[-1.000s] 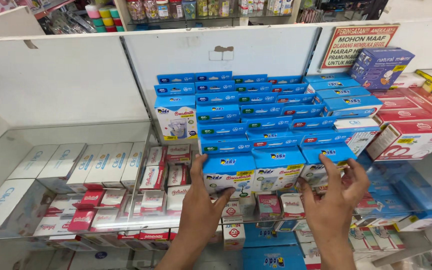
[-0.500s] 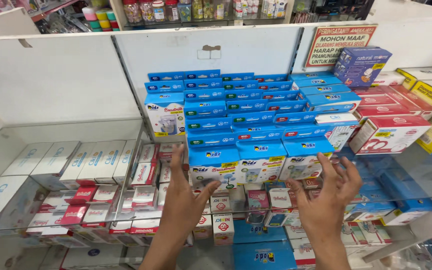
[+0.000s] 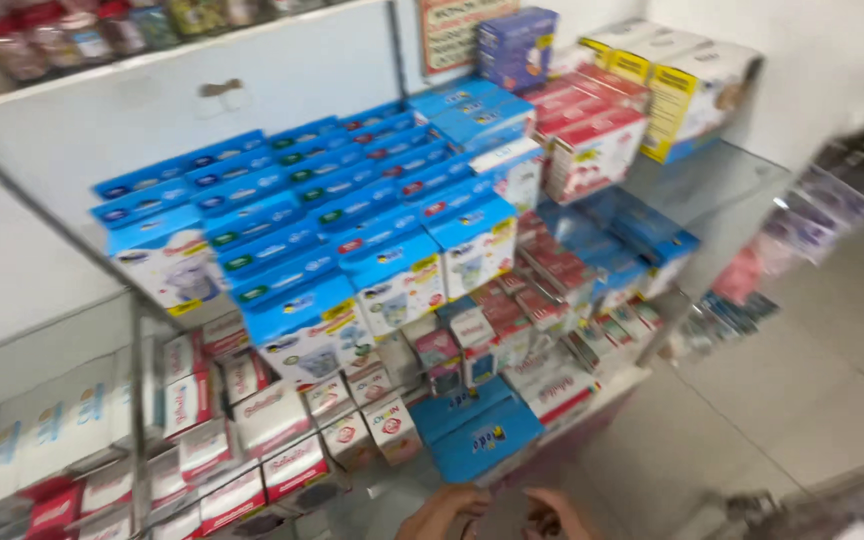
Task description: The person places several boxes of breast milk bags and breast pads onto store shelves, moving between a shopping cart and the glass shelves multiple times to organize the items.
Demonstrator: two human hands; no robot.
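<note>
Hanging low at the bottom edge of the view, the left hand (image 3: 449, 508) and right hand (image 3: 550, 512) sit close together, fingers curled loosely, gripping nothing; blur hides whether they touch. Nearest above them lie flat blue boxes (image 3: 476, 430) on the lowest glass shelf (image 3: 607, 385), beside small red-and-white packets (image 3: 274, 455) to the left. These cartons look light, stiff and easily dented at the corners, best pinched across the narrow sides. Higher up, blue-topped cartons (image 3: 392, 280) stand in tight slanted rows on another glass shelf. Farther right stand red boxes (image 3: 592, 140) and yellow-edged white boxes (image 3: 697, 95), then a pale tiled floor (image 3: 812, 390).
</note>
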